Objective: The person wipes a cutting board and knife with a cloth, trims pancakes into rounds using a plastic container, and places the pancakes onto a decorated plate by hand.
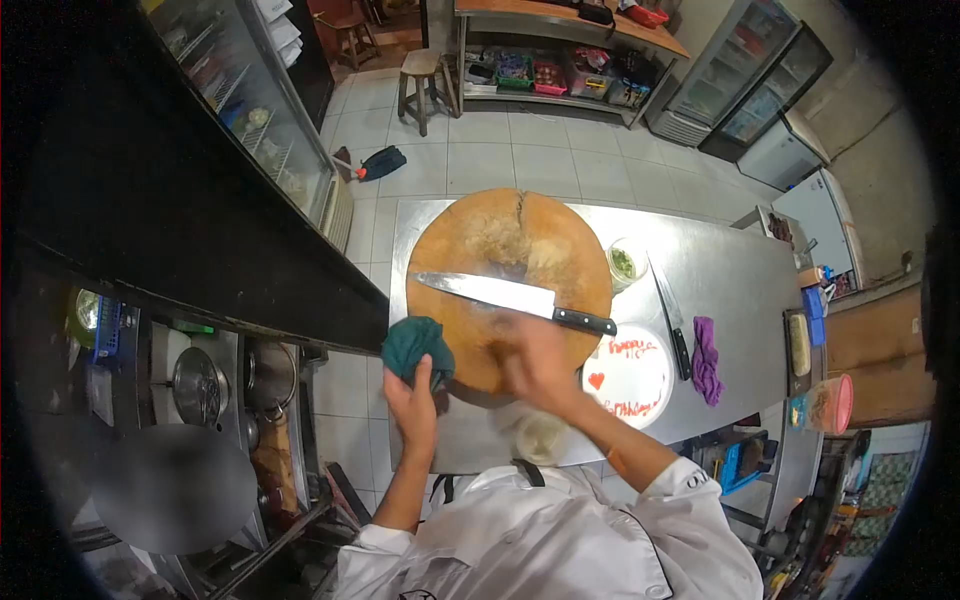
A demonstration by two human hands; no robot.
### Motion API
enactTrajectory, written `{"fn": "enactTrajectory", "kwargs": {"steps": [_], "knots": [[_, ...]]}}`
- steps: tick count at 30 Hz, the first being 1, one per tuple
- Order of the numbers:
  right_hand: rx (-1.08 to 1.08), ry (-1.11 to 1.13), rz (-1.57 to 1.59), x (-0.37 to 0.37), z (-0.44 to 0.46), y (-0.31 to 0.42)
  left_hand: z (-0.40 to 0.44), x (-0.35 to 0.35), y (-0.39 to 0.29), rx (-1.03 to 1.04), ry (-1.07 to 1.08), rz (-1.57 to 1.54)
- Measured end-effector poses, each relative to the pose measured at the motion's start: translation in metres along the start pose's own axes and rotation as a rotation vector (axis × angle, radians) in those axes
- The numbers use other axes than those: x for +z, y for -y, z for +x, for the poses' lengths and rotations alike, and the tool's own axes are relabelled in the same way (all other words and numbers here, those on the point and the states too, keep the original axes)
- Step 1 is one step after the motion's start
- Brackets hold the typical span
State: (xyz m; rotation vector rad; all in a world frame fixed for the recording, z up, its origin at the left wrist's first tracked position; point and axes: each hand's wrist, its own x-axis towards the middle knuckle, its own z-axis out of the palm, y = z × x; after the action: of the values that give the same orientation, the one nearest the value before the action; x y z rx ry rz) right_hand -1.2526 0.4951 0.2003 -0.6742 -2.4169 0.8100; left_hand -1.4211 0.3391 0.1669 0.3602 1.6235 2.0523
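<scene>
A round wooden chopping board [450,235] lies on the steel table, and a large knife [490,290] with a black handle rests across it, blade to the left. At the board's lower left edge, my left hand [412,395] is closed round a dark green cloth [415,348]. My right hand [540,360] is over the board's lower right part, just below the knife handle; it is smeared by motion, so its fingers cannot be made out. A blurred pale round container [541,438] stands near the table's front edge.
Right of the board are a jar of chopped greens [625,262], a white plate with red lettering [650,375], a second knife [680,345] and a purple cloth [706,365] on the steel table [740,260]. A dark partition [250,270] runs along the left.
</scene>
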Motion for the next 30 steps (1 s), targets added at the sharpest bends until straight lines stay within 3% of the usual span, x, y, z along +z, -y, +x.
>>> {"fn": "enactTrajectory", "kwargs": {"steps": [1, 3, 5, 7, 9, 10, 15, 19, 22, 25, 30], "knots": [[0.060, -0.090, -0.220, -0.010, -0.009, -0.028, 0.007, 0.002, -0.001, 0.006, 0.006, -0.004], [0.214, -0.200, -0.507, -0.033, -0.022, -0.047, 0.017, 0.013, -0.010, 0.257, 0.155, 0.460], [0.219, -0.129, -0.510, -0.043, -0.029, -0.067, 0.022, 0.043, -0.009, 0.352, 0.179, 0.605], [0.232, -0.051, -0.511, -0.045, -0.035, -0.074, 0.025, 0.077, 0.008, 0.629, 0.250, 0.903], [0.196, 0.110, -0.358, -0.044, -0.030, -0.072, 0.022, 0.112, 0.015, 0.553, 0.459, 0.938], [0.194, 0.115, -0.327, -0.037, -0.029, -0.064, 0.023, 0.123, 0.029, 0.635, 0.541, 1.100], [0.175, 0.143, -0.405, -0.020, -0.027, -0.064, 0.016, 0.129, 0.047, 0.707, 0.626, 1.228], [0.168, 0.114, -0.403, -0.010, -0.033, -0.072, 0.035, 0.116, 0.053, 0.675, 0.706, 1.024], [0.115, 0.112, -0.386, -0.009, -0.033, -0.070, 0.048, 0.113, 0.051, 0.787, 0.605, 0.989], [0.134, 0.109, -0.364, -0.010, -0.032, -0.073, 0.077, 0.108, 0.046, 0.674, 0.595, 1.072], [0.123, 0.106, -0.351, -0.011, -0.031, -0.071, 0.128, 0.079, 0.054, 0.856, 0.454, 1.098]]}}
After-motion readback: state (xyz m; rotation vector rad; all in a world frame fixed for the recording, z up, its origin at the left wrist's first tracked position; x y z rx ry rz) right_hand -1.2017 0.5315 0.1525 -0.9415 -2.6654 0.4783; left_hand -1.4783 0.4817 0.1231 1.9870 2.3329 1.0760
